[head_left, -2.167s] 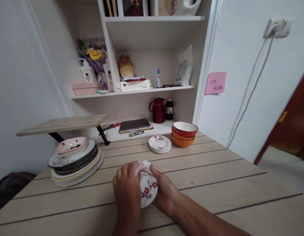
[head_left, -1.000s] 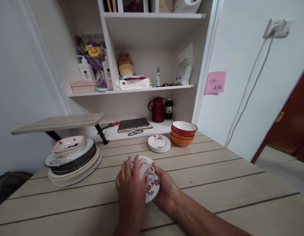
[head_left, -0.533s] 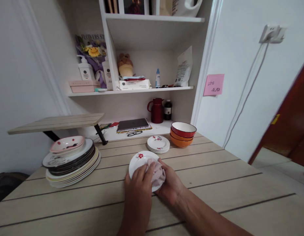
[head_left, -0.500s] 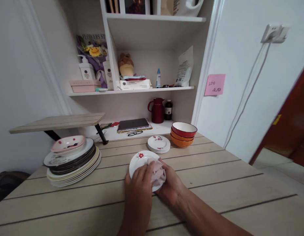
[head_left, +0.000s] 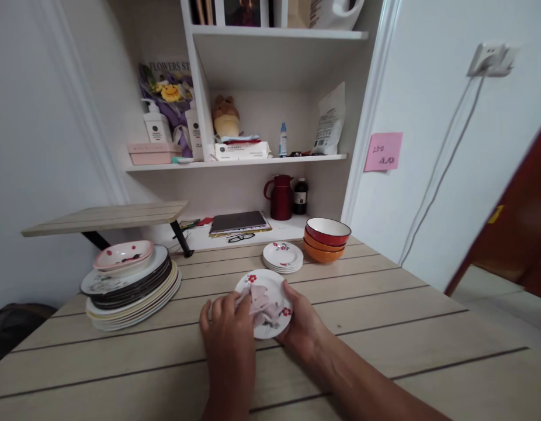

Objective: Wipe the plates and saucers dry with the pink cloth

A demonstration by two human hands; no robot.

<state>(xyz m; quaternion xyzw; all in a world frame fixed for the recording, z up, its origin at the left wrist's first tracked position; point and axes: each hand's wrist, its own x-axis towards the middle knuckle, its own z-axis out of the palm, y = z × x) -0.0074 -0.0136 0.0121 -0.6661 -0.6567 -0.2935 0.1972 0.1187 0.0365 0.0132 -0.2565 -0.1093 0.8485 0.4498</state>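
Note:
A small white plate with red flowers is tilted up in front of me. Gripping its right edge is my right hand, thumb on the rim and fingers underneath. My left hand holds a crumpled pale pink cloth against the plate's face, on its left part. Just beyond lies a stack of matching small plates. To the right of that stack stand nested bowls, a red one on top of orange ones.
On the left, a tall stack of plates carries a pink-rimmed dish, beside a raised wooden stand. Farther back are glasses, a laptop, a red jug and a dark bottle under the shelves.
My left hand has moved left with the cloth across the plate, uncovering the flowers on the plate's right side. My right hand keeps its grip on the edge.

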